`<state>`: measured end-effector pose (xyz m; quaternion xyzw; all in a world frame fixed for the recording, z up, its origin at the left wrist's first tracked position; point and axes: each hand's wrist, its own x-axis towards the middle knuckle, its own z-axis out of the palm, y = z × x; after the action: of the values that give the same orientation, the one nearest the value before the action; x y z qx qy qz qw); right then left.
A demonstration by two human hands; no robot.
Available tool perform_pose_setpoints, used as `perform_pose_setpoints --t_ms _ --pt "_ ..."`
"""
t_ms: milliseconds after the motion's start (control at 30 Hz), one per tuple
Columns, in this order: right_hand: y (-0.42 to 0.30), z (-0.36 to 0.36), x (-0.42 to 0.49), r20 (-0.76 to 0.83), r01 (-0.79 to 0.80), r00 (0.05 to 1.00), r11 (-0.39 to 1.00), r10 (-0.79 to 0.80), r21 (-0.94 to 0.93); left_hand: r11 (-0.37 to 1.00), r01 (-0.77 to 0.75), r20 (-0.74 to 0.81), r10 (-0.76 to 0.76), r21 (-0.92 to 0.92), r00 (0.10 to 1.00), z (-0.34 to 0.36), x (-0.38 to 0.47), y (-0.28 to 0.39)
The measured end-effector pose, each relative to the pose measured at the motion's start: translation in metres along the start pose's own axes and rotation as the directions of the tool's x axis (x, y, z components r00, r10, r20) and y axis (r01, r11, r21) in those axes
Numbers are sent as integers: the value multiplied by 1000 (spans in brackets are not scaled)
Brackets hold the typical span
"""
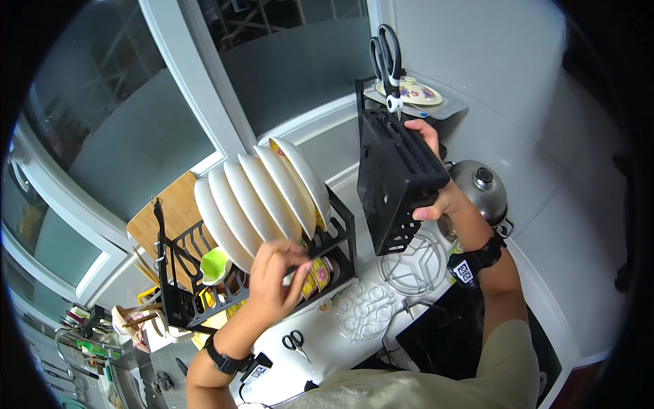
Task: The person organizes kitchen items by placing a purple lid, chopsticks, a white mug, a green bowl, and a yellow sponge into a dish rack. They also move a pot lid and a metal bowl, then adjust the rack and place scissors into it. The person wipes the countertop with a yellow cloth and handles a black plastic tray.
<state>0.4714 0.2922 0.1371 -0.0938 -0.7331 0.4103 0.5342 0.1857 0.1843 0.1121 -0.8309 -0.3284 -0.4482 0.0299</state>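
Observation:
My right hand grips a black slotted knife holder, raised above the counter. A pair of black-handled kitchen shears stands in its top, handles up. My left hand is at the front bar of a black metal dish rack, its fingers bent and slightly blurred. Whether those fingers pinch the bar or something small cannot be made out. Several white bowls stand on edge in the rack, just beyond my left hand. A green-lined small bowl sits left of them.
Small scissors, a wire steaming rack and a round wire rack lie on the white counter. A lidded steel pot stands at right, near the black cooktop. A wooden cutting board leans behind the rack. Windows rise behind.

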Motion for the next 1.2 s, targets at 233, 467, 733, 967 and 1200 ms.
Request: perform_pose_setpoints --t_ms 233,467,733,967,1200 --pt "84 -25 5 10 -37 999 995 37 89 887 -406 532 241 218 812 -21 -47 -42" --pt "151 -25 17 74 -41 997 982 27 186 889 -375 746 58 264 663 -46 -49 -47" --pt "193 -7 26 195 -63 981 969 16 237 967 -219 679 71 134 731 -47 -51 -54" --pt "207 -3 31 208 -103 977 953 44 285 962 -232 660 80 147 747 -48 -52 -53" --pt "212 0 37 221 -117 974 954 55 276 928 -329 707 113 177 698 -46 -48 -52"
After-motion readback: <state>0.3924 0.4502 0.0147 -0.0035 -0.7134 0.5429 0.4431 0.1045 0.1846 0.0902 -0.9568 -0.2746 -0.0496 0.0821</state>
